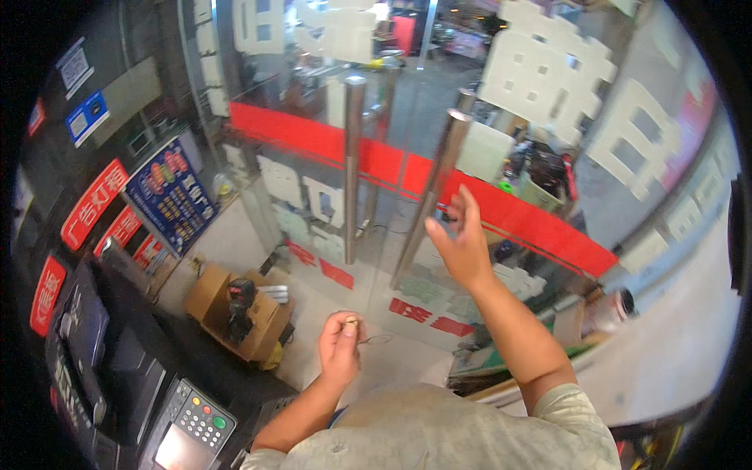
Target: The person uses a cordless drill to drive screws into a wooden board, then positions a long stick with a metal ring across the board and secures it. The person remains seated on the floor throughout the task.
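My left hand [339, 349] is closed in front of my body, thumb and fingers pinching a small brass-coloured piece [352, 322]. From beside it hangs a thin dark loop [379, 339]; the piece is too small to name. Raised toward the glass double door, my right hand [460, 243] has its fingers apart and holds nothing. It is beside the right metal pull handle [432, 196], and I cannot tell whether it touches it. The left pull handle [352, 168] stands upright across the gap. A red strip [298, 133] runs across the door glass.
On the left is a black copier with a keypad panel [200, 415]. Beyond it, an open cardboard box [211, 303] holds a black power tool [241, 301]. A blue sign board [174, 194] leans behind. At right, a clear jar [609, 309] stands near a white surface.
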The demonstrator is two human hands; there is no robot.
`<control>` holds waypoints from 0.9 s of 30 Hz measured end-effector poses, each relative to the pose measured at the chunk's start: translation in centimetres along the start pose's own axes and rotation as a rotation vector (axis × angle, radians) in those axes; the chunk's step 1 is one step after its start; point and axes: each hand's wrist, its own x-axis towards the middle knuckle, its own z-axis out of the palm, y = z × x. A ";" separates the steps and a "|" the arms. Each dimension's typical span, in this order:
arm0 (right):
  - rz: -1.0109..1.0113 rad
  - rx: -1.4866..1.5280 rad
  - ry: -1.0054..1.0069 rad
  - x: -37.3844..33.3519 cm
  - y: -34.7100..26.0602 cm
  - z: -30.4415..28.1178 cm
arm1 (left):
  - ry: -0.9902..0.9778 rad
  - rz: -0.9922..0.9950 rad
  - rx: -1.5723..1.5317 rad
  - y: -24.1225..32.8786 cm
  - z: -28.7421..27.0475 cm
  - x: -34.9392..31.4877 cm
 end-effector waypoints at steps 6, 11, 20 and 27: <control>0.182 0.275 0.187 6.4 3.4 7.0 | -0.114 0.064 0.008 -1.9 0.7 4.6; 0.162 0.162 0.172 8.1 6.5 6.9 | -0.390 -0.150 -0.078 -5.2 2.6 9.1; 0.106 0.042 0.276 15.6 11.6 6.6 | -0.269 -0.257 0.174 -14.5 8.8 16.7; 0.117 0.115 0.352 20.9 17.6 5.0 | 0.116 -0.183 0.462 -27.0 13.1 23.4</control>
